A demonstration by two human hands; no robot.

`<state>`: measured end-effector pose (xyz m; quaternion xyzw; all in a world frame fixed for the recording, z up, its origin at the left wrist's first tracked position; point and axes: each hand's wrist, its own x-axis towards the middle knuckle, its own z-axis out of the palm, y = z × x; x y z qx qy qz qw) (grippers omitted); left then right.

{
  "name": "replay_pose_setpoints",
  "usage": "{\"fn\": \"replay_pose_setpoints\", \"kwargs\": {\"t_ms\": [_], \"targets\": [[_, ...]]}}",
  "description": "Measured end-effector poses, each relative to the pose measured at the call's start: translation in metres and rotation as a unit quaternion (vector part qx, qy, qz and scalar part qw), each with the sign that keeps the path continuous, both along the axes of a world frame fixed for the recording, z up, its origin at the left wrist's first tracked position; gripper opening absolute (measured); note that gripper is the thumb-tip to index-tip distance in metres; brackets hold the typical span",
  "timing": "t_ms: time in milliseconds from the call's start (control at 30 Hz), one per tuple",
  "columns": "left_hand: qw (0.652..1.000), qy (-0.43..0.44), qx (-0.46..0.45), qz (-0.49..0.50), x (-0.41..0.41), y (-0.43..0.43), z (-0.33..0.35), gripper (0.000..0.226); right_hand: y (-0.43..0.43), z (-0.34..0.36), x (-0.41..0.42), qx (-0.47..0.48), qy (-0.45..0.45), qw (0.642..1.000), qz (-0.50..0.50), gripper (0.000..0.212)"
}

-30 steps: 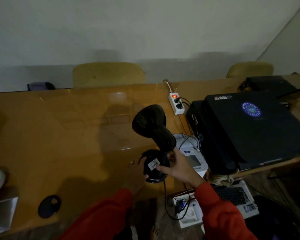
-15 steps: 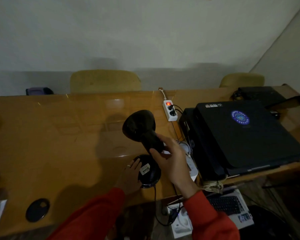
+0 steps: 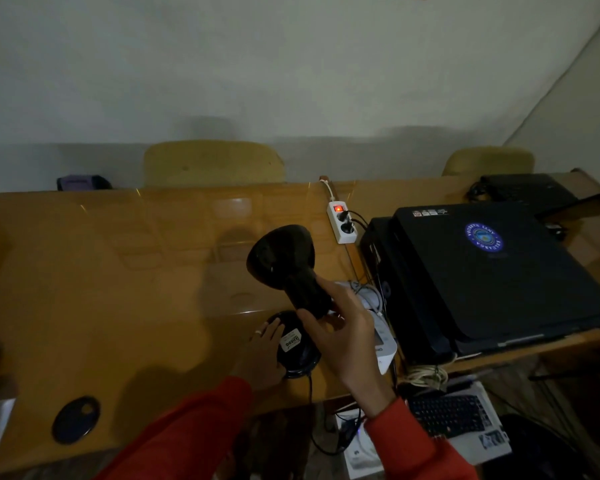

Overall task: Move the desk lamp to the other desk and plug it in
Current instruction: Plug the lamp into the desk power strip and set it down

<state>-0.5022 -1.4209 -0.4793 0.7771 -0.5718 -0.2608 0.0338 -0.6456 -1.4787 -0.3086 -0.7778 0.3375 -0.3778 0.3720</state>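
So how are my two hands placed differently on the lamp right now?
The right hand wraps the lamp's neck just below the shade, while the left hand rests against the round base down at the desk. The right hand sits higher, its fingers curled; the left lies lower, its fingers flatter. The left hand shows a ring; none shows on the right. Both wear red sleeves.
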Motion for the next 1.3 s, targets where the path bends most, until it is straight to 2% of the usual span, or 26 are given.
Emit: {"fn": "replay_pose_setpoints", "kwargs": {"t_ms": [700,933,1100,1200,1267,1300], "targets": [[0.999,0.022,-0.018,0.022,-0.005,0.004,0.006,0.080,0.009,-0.006,-0.013,-0.019,0.005,0.999,-0.029,0.051],[0.999,0.018,-0.020,0.020,-0.008,0.005,0.011,0.080,0.005,0.002,-0.005,0.032,0.006,0.999,0.005,0.051],[1.000,0.020,0.001,0.020,-0.009,0.002,0.015,0.080,0.001,0.006,-0.001,0.029,0.025,0.999,0.036,0.053],[1.000,0.011,0.014,0.017,-0.009,0.001,0.016,0.079,0.000,0.001,-0.005,0.099,-0.021,0.993,0.066,0.048],[1.000,0.005,0.025,0.013,-0.009,0.001,0.016,0.080,-0.006,-0.022,-0.009,0.181,-0.066,0.981,0.039,0.035],[1.000,-0.001,0.030,0.009,-0.009,0.001,0.016,0.080,-0.009,-0.036,-0.012,0.207,-0.058,0.977,0.018,0.033]]}}
